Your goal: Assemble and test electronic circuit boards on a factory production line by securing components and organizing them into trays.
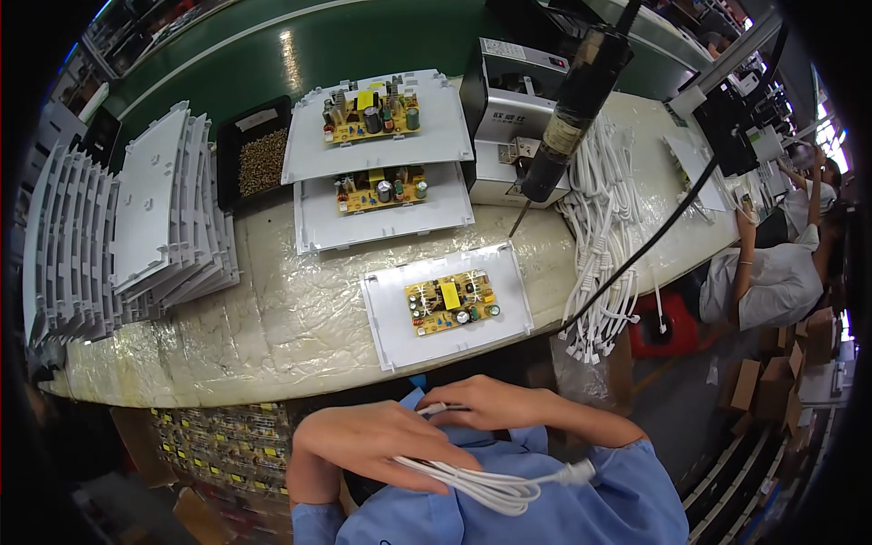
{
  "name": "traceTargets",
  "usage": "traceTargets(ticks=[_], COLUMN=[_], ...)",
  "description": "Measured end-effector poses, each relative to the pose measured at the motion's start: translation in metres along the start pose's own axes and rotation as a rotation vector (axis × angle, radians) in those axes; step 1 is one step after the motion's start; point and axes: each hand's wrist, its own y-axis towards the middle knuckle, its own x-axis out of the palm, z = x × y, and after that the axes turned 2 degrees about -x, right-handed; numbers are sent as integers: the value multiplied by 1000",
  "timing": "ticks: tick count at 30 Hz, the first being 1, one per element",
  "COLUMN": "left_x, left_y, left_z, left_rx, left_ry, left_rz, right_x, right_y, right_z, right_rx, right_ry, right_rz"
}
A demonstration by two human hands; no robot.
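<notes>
Close to my body, below the table's front edge, my left hand [377, 440] is closed around a looped white cable [509, 495]. The cable's coils hang out past the fingers to the right, ending in a white plug [577, 472]. My right hand [495, 401] is bent in beside it, fingers pinched on an end of the cable [443, 409]; the exact grip is partly hidden. In front of both hands, a yellow circuit board [445, 316] rests on a white plastic panel [386, 341] at the table edge.
An electric screwdriver [568, 127] hangs above the panel's right corner, before a silver-black machine [513, 109]. White cables [604, 236] lie right. Two board-bearing panels [318, 227], a black screw tray [227, 177] and stacked panels [150, 200] stand behind and left. A co-worker [772, 282] sits far right.
</notes>
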Motion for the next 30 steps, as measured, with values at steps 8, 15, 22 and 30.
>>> traceTargets(ticks=[8, 15, 22, 30], left_x=[-15, -11, 16, 27], left_y=[-67, -51, -26, -22], left_z=[-1, 25, 48, 47], left_rx=[486, 432, 718, 747], left_ry=[-267, 177, -33, -73], left_rz=[862, 1369, 1223, 1337], right_x=[-43, -72, -50, -78], right_y=[-22, -22, -23, -7], right_z=[-4, -31, -47, -36], right_rx=[74, 98, -78, -266], right_ry=[64, 8, -789, -883], right_rz=[-106, 35, 228, 728])
